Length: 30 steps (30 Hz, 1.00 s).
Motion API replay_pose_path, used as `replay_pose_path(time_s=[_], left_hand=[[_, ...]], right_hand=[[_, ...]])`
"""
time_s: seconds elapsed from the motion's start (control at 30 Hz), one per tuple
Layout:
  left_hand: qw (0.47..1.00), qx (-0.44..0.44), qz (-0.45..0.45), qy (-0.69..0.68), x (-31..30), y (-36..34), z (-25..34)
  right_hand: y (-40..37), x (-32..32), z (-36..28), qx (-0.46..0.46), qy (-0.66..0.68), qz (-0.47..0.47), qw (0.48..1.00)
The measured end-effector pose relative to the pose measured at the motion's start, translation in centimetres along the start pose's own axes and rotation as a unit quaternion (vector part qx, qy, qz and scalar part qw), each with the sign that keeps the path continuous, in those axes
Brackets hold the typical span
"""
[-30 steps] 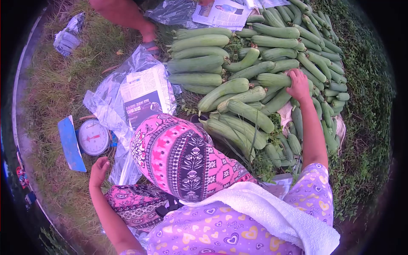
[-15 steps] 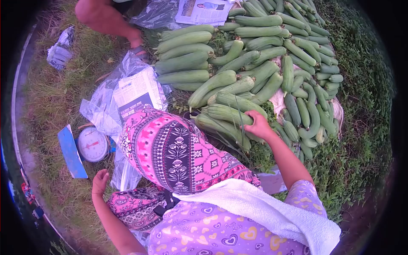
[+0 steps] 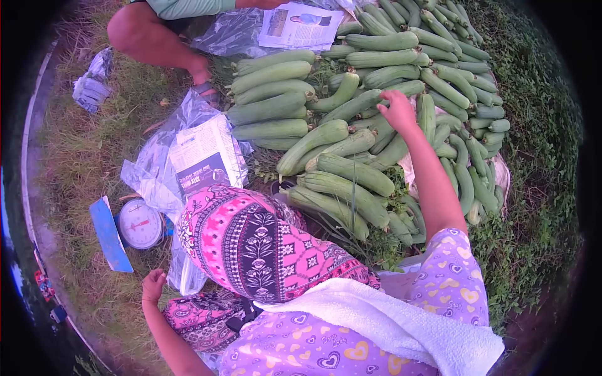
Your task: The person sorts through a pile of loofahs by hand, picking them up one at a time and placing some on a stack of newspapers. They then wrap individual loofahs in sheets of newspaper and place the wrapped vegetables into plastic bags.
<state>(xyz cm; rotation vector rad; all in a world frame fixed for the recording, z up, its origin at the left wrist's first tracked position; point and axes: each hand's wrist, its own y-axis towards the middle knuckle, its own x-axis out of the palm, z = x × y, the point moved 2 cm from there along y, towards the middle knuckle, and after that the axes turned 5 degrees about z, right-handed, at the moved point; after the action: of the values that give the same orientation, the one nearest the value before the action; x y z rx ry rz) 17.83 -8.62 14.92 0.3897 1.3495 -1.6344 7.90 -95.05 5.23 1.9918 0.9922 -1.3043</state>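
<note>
My right hand [image 3: 398, 113] reaches over a pile of long green luffas, its thumb and fingers apart around the tip of one luffa [image 3: 354, 106]. Whether the fingertips touch it is hard to see. Close to my knee lie a few more luffas [image 3: 345, 188], side by side. Low on the left, my left hand [image 3: 152, 286] hangs over the grass with its fingers loosely bent and nothing in them. Above that hand stands a round dial scale [image 3: 140, 224], with a blue board [image 3: 111, 235] next to it.
Newspaper [image 3: 199, 150] lies on clear plastic sheeting [image 3: 147, 172] left of a stacked row of luffas [image 3: 273, 103]. Another person's bent leg [image 3: 150, 37] is at the upper left, near more newspaper [image 3: 298, 26]. A grey-white bundle [image 3: 92, 91] rests on the grass.
My right hand has let go of the luffa by my knee and moved up to the pile. My left hand has shifted slightly downward. More of the other person's sleeve and arm shows.
</note>
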Motion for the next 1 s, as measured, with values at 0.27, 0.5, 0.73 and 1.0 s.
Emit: replay_pose_path(time_s=[0.27,0.5,0.73,1.0], left_hand=[[0.999,-0.01,-0.009,-0.034,0.3,-1.3,0.4],[0.999,-0.024,-0.013,-0.019,0.3,-1.7,0.4],[0.999,-0.034,-0.011,-0.019,0.4,-0.7,0.5],[1.0,-0.018,-0.004,0.004,0.3,-0.1,2.8]], right_hand=[[4.8,6.7,6.1,-0.058,-0.232,0.036,0.97],[4.1,4.1,7.1,-0.105,-0.215,0.038,0.97],[3.5,-2.2,11.7,0.027,0.066,0.222,0.972],[4.7,-10.9,9.4,0.136,0.5,0.333,0.787]])
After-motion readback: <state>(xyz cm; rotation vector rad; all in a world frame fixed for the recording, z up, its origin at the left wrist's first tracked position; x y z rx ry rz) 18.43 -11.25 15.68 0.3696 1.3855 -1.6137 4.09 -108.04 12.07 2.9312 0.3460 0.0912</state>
